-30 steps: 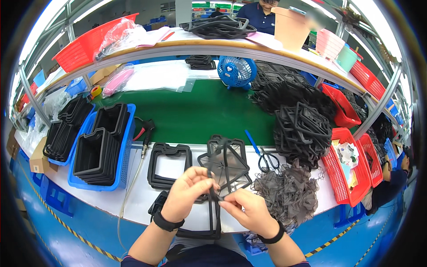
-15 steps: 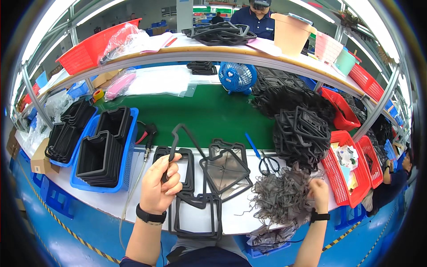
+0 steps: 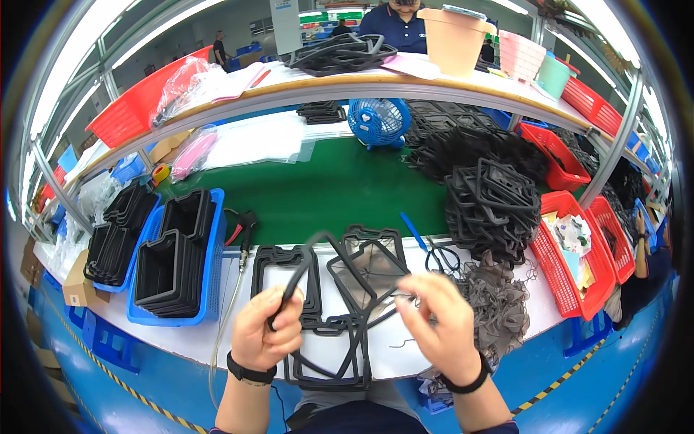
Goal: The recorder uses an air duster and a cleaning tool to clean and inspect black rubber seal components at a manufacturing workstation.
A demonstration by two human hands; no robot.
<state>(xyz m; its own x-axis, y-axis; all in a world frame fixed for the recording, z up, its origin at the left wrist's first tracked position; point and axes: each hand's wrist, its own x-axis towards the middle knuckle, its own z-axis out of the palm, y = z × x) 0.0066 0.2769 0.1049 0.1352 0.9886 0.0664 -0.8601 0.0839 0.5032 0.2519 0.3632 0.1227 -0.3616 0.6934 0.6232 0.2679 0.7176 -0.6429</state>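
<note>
My left hand (image 3: pixel 266 329) is closed round one side of a black, bent rectangular frame (image 3: pixel 301 269), which it holds tilted above the table. My right hand (image 3: pixel 444 329) is at the frame's right side, thumb and forefinger apart; slight blur hides whether it touches the frame. Beneath lie more black frames (image 3: pixel 288 254) and a frame with grey mesh (image 3: pixel 365 264) across it. Beside my right hand, a heap of grey mesh scraps (image 3: pixel 499 300) spreads over the table. Black-handled scissors (image 3: pixel 443 259) and a blue pen-like tool (image 3: pixel 413 230) lie beyond it.
At left, blue baskets (image 3: pixel 219 249) hold stacked black frames, near an air gun (image 3: pixel 246 224) with a hose. At right are a frame pile (image 3: pixel 491 210) and red baskets (image 3: pixel 571 253). A blue fan (image 3: pixel 378 121) stands under the shelf (image 3: pixel 238 101). A co-worker (image 3: pixel 394 27) is behind it.
My right hand has moved left from the mesh scraps to the held frame. My left hand has come slightly lower, keeping its grip on the frame.
</note>
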